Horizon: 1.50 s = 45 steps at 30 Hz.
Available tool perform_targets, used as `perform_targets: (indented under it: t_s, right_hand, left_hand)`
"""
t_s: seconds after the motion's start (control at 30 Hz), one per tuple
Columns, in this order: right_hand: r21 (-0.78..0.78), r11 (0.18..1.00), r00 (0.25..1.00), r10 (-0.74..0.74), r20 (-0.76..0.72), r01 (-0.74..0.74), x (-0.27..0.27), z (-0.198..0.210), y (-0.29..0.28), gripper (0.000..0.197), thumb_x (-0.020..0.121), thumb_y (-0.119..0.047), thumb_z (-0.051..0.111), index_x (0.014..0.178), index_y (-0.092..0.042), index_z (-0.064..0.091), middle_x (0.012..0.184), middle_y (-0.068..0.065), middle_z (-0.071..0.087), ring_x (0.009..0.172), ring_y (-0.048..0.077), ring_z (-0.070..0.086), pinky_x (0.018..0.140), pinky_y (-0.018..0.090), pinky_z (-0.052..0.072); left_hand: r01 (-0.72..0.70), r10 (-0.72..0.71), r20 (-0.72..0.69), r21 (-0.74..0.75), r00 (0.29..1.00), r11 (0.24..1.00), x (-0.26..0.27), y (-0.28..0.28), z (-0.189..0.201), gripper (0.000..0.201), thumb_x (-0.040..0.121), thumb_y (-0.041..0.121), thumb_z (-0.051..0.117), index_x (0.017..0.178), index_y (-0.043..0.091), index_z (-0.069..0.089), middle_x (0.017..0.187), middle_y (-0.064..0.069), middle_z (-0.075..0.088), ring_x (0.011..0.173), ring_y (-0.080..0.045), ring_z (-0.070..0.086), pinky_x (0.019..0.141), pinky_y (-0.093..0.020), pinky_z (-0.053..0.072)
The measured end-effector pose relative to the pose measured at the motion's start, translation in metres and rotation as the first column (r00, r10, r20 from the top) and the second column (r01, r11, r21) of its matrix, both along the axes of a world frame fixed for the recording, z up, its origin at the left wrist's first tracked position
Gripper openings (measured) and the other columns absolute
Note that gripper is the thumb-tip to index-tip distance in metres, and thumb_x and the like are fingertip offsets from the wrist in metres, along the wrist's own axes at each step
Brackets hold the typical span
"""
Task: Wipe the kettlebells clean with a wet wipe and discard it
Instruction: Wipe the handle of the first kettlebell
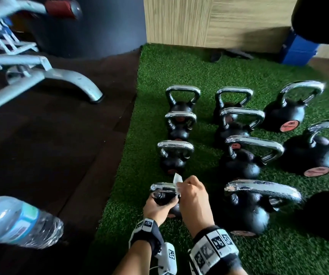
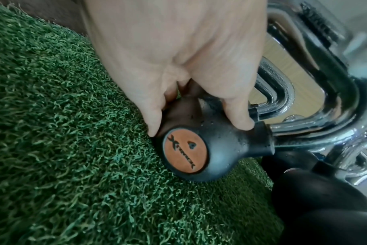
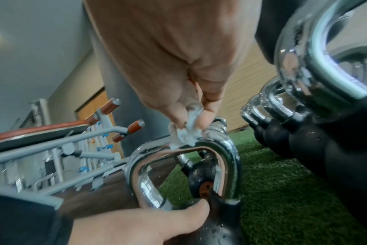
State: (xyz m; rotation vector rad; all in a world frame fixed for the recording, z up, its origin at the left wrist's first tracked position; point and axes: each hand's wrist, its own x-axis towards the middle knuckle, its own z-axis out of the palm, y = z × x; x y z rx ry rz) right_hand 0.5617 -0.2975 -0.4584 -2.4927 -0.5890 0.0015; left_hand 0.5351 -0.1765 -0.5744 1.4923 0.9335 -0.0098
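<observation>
Nearest the head camera, two banded wrists are reaching forward over the green turf point(image 1: 179, 76). The left hand point(image 1: 157, 208) is gripping the black body of the nearest small kettlebell point(image 1: 164, 197), thumb on one side and fingers point(image 2: 153, 119) curling round the other, steadying it on the turf. This kettlebell is standing at the near end of the left row, close to the turf's edge beside the dark floor point(image 1: 50, 145). In the left wrist view its orange logo disc point(image 2: 185, 149) is facing the camera, and its chrome handle point(image 2: 316, 102) is extending away from the hand toward the next kettlebell. The handle loop is rising upright from the ball, its top bar running left to right across the head view.

The right hand point(image 1: 193, 197) is hanging above the handle, knuckles up, fingers pointing down. Its fingertips point(image 3: 205, 119) are pinching a crumpled white wet wipe point(image 3: 184, 134) and pressing it against the top bar of the chrome handle point(image 3: 216, 149). Water droplets are showing on the chrome and on the black ball.

Further kettlebells point(image 1: 245, 161) are standing in rows on the turf, handles upright. A plastic water bottle point(image 1: 18, 221) is lying at the left edge of the head view, and a grey exercise frame point(image 1: 46, 76) is standing on the dark floor.
</observation>
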Motion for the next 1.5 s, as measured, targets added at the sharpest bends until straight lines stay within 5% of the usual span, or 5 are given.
perform_targets:
  t_s: [0.33, 0.53, 0.93, 1.3, 1.5]
  right_hand:
    - [0.197, 0.977, 0.996, -0.083, 0.011, 0.079, 0.009, -0.009, -0.023, 0.022, 0.074, 0.012, 0.061, 0.074, -0.007, 0.071, 0.078, 0.003, 0.061, 0.067, 0.021, 0.061, 0.058, 0.033, 0.054]
    - [0.336, 0.914, 0.972, -0.199, -0.121, 0.229, 0.022, -0.024, -0.038, 0.031, 0.079, 0.010, 0.063, 0.084, -0.015, 0.079, 0.081, -0.005, 0.069, 0.069, -0.008, 0.056, 0.065, -0.003, 0.039]
    - [0.358, 0.690, 0.733, -0.375, -0.567, 0.629, 0.022, -0.080, -0.034, 0.024, 0.084, -0.011, 0.070, 0.081, -0.035, 0.075, 0.068, -0.009, 0.073, 0.058, 0.005, 0.068, 0.055, 0.026, 0.058]
    - [0.421, 0.778, 0.686, -0.018, -0.727, 0.467, 0.013, -0.045, -0.055, 0.010, 0.081, 0.002, 0.074, 0.086, -0.007, 0.074, 0.085, 0.010, 0.075, 0.081, 0.024, 0.071, 0.067, 0.027, 0.059]
    - [0.668, 0.696, 0.870, 0.128, -0.476, 0.263, 0.028, 0.024, -0.046, 0.012, 0.080, -0.015, 0.079, 0.086, -0.024, 0.079, 0.078, -0.002, 0.077, 0.070, 0.014, 0.074, 0.061, 0.023, 0.057]
  left_hand:
    - [-0.037, 0.037, 0.027, 0.008, 0.999, 0.999, -0.005, -0.001, -0.001, 0.050, 0.065, 0.035, 0.094, 0.106, 0.019, 0.070, 0.095, 0.006, 0.072, 0.066, 0.009, 0.063, 0.047, -0.005, 0.047]
    - [-0.078, 0.079, 0.045, -0.031, 0.996, 0.997, -0.007, -0.006, 0.009, 0.051, 0.068, 0.035, 0.093, 0.109, 0.017, 0.067, 0.099, 0.006, 0.068, 0.060, 0.012, 0.061, 0.045, -0.001, 0.042]
    - [-0.069, 0.069, 0.047, 0.003, 0.997, 0.998, -0.004, -0.006, 0.016, 0.062, 0.068, 0.035, 0.092, 0.119, 0.011, 0.065, 0.109, -0.003, 0.072, 0.072, 0.003, 0.067, 0.050, -0.009, 0.050]
    - [0.488, -0.123, -0.648, 0.421, 0.752, 0.765, -0.015, 0.063, 0.085, 0.024, 0.088, 0.020, 0.064, 0.106, 0.009, 0.076, 0.109, -0.011, 0.076, 0.104, -0.027, 0.072, 0.091, -0.035, 0.059]
    - [0.084, -0.102, 0.232, 0.087, 0.967, 0.993, 0.005, 0.074, 0.158, 0.020, 0.094, 0.026, 0.070, 0.106, 0.012, 0.078, 0.096, -0.006, 0.079, 0.092, -0.020, 0.076, 0.079, -0.028, 0.062]
